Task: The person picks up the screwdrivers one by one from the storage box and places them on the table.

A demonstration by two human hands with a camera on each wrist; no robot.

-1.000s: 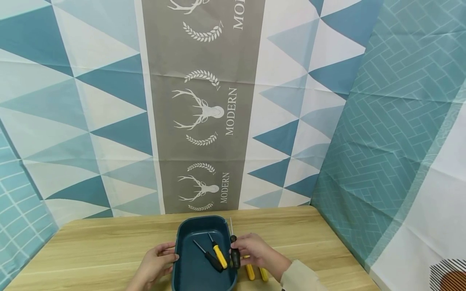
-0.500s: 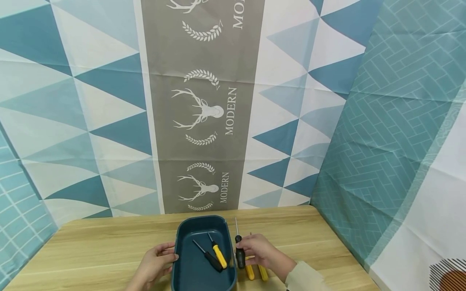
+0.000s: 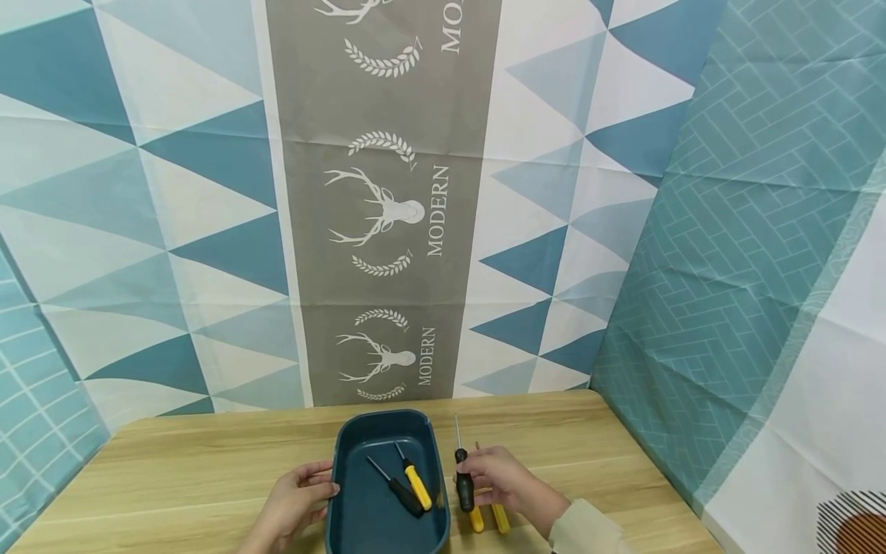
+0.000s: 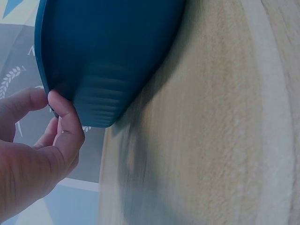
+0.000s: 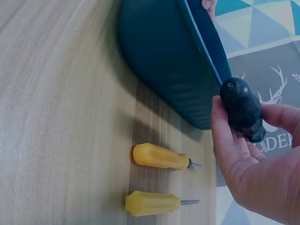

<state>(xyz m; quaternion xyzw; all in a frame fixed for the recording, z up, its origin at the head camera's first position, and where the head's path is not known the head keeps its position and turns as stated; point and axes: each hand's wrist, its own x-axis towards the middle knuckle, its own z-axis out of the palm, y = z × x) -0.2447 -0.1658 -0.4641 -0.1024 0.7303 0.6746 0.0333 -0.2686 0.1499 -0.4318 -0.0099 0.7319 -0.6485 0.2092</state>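
Observation:
My left hand (image 3: 296,504) pinches the left rim of a dark blue plastic bin (image 3: 363,515) between thumb and fingers. Inside the bin lie a black-handled screwdriver (image 3: 406,498) and a yellow-handled screwdriver (image 3: 418,488), side by side at a slant. Just right of the bin, my right hand (image 3: 504,478) grips another black screwdriver (image 3: 464,491) by its handle, shaft pointing away from me. The right wrist view shows that handle (image 5: 241,108) raised off the table. Below it lie two yellow screwdrivers, one (image 5: 161,157) closer to the bin and one (image 5: 152,203) farther off.
The wood-grain table (image 3: 201,477) extends to both sides of the bin. A patterned cloth backdrop (image 3: 388,254) with deer prints rises behind its far edge. On the right hangs a teal cloth (image 3: 699,308).
My right hand has moved rightward with the black screwdriver, from over the bin's right rim to beside it. My left hand and the bin have stayed in place.

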